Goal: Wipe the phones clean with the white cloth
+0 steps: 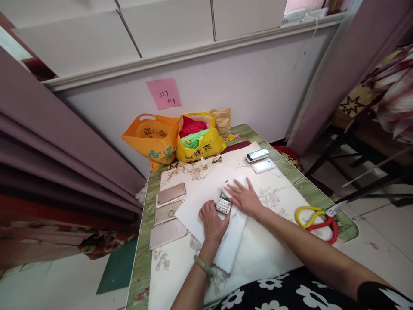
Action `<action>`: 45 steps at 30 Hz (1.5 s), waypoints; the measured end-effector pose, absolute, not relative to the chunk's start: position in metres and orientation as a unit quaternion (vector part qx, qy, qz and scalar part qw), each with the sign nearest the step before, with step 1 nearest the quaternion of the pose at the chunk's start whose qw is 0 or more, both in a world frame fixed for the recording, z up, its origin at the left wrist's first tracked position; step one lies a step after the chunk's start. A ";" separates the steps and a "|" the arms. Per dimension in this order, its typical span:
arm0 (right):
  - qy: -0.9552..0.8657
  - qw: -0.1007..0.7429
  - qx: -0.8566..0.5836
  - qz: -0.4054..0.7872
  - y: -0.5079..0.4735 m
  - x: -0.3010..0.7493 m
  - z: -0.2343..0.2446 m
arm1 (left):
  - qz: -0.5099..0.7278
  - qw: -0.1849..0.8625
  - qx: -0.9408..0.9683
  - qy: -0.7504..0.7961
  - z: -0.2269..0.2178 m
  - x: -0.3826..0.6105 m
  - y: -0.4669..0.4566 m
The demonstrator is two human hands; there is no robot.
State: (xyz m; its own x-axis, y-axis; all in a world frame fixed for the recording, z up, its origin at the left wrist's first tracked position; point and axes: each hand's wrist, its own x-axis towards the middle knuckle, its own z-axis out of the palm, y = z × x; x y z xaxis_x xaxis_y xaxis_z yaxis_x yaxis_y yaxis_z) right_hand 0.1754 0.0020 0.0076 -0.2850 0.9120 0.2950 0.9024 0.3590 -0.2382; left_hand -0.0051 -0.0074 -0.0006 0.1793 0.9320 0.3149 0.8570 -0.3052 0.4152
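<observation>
A small keypad phone (223, 206) lies on a white cloth (193, 209) with a zigzag edge, its white keys facing up. My left hand (213, 220) is closed around the phone's lower left side, fingers bent at its edge and thumb near the bottom. Across the phone's upper right, my right hand (244, 198) presses flat on a folded part of the cloth, fingers stretched and apart. Hand and cloth cover part of the phone's screen. One corner of the cloth hangs toward my lap.
Three phones, one rose-coloured (172, 193), line the left side; two more, one white (263, 165), lie back right. Scissors (318, 219) rest near the right edge. An orange bag (138, 133) and a filled yellow bag (201, 150) stand behind a tiny bottle (204, 163).
</observation>
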 end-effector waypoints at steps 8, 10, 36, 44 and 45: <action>-0.855 0.194 -0.481 0.025 0.001 0.175 0.005 | 0.263 0.064 0.770 0.578 -0.002 -0.007 -0.008; -0.778 0.209 -0.592 0.005 0.004 0.177 0.006 | 0.266 0.069 0.767 0.580 -0.001 -0.006 -0.008; -0.831 0.229 -0.506 0.021 -0.010 0.182 0.005 | 0.259 0.051 0.772 0.578 -0.001 -0.005 -0.006; -0.870 0.182 -0.457 0.037 0.000 0.181 0.003 | 0.265 0.029 0.776 0.572 -0.004 -0.006 -0.006; -0.840 0.188 -0.507 0.031 0.001 0.181 0.004 | 0.265 0.033 0.774 0.574 -0.004 -0.006 -0.006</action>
